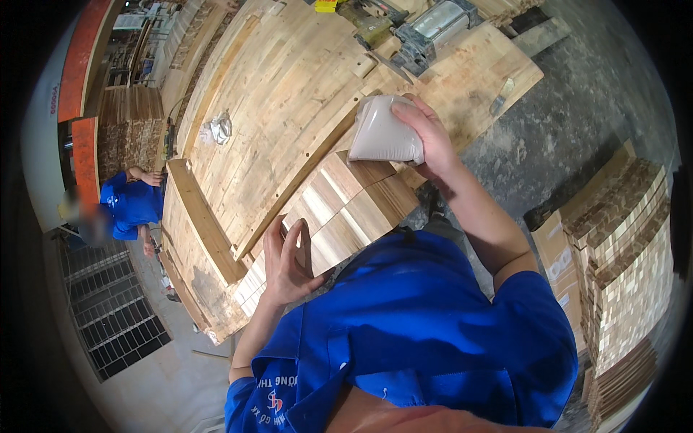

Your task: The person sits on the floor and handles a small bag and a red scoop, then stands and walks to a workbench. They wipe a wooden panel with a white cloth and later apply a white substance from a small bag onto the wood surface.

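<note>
My right hand (427, 130) is closed on a plump, whitish plastic bag (384, 131), its fingers around the right side. What fills the bag cannot be made out. It is held over the right end of a row of pale and brown wooden blocks (336, 206), which runs along the near side of a wooden workbench (281, 101). Toward the left part of that row, my left hand (286, 263) has its fingers spread and rests at the blocks, holding nothing. Just beyond the row lies a long wooden strip (303, 173) fixed on the bench.
A wooden bar (204, 220) crosses the bench's left part. Crumpled white plastic (216, 130) lies farther back, with a metal clamp-like machine (437, 32) at the far right. Stacked wood pieces (624, 267) stand at right. A person in blue (133, 204) is at left.
</note>
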{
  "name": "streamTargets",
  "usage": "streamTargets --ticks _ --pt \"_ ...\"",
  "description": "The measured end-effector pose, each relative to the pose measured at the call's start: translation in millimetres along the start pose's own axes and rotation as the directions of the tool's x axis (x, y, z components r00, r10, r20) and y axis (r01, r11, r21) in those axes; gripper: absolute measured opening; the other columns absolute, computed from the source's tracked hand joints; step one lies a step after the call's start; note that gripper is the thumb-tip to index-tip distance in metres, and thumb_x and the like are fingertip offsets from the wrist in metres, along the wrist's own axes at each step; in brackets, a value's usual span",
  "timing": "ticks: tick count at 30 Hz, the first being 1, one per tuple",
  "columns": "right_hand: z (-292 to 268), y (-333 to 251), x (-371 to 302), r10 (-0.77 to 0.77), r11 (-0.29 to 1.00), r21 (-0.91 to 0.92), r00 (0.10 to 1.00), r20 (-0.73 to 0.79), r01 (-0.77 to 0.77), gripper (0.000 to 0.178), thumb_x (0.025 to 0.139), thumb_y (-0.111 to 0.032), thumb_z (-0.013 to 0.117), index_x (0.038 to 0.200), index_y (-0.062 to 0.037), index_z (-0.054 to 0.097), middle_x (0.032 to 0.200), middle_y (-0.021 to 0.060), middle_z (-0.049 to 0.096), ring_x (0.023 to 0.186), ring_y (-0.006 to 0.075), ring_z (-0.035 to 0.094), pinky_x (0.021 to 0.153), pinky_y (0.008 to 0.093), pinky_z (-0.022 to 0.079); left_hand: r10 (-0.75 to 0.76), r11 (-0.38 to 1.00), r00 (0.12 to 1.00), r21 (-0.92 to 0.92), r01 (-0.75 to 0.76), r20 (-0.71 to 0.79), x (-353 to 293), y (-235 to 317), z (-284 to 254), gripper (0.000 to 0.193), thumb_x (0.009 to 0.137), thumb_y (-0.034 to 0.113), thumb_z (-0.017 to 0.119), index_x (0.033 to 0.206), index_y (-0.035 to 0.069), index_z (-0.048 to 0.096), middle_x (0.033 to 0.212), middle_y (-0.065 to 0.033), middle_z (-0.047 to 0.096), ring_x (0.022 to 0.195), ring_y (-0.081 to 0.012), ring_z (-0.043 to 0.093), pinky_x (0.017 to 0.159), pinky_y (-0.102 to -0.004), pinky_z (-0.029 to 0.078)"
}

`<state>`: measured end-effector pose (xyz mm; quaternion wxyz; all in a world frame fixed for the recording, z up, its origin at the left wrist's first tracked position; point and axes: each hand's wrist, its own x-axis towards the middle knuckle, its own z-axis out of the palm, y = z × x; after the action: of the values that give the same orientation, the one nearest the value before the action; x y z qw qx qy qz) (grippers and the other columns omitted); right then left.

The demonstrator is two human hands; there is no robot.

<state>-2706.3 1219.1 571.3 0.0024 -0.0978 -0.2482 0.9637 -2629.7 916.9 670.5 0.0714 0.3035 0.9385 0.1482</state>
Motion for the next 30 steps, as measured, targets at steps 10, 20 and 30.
streamTargets --ticks 10,20,30 --pt "-25.4 8.0 -13.1 -0.081 0.995 -0.058 0.994 -0.071 0.077 0.017 0.084 -0.015 0.065 0.098 -0.0041 0.061 0.085 0.0038 0.064 0.070 0.0105 0.062 0.062 0.0234 0.050 -0.018 1.000 0.999 -0.017 0.019 0.027 -7.1 0.1 -7.9 0.104 0.056 0.043 0.082 0.138 0.003 0.032 0.136 -0.0295 0.026 0.127 -0.0429 0.031 0.101 -0.0470 0.031" --pt "-5.7 -3.3 -27.1 -0.056 0.998 -0.005 0.998 -0.011 0.056 0.017 0.084 -0.013 0.065 0.097 -0.0038 0.061 0.087 0.0038 0.064 0.074 0.0102 0.062 0.064 0.0238 0.050 -0.018 0.999 0.999 -0.040 0.019 0.029 -8.2 -1.7 -9.0 0.106 0.059 0.050 0.080 0.139 0.002 0.031 0.138 -0.0277 0.023 0.130 -0.0388 0.027 0.104 -0.0453 0.027" --pt "-29.6 0.9 -34.0 -0.099 0.992 -0.091 0.990 -0.099 0.090 0.017 0.085 -0.012 0.064 0.099 -0.0038 0.059 0.087 0.0042 0.064 0.074 0.0104 0.061 0.064 0.0242 0.050 -0.020 0.994 1.000 -0.107 0.022 0.022 -10.8 -5.3 -13.6 0.106 0.059 0.048 0.080 0.140 0.003 0.030 0.139 -0.0263 0.022 0.133 -0.0363 0.024 0.108 -0.0435 0.022"
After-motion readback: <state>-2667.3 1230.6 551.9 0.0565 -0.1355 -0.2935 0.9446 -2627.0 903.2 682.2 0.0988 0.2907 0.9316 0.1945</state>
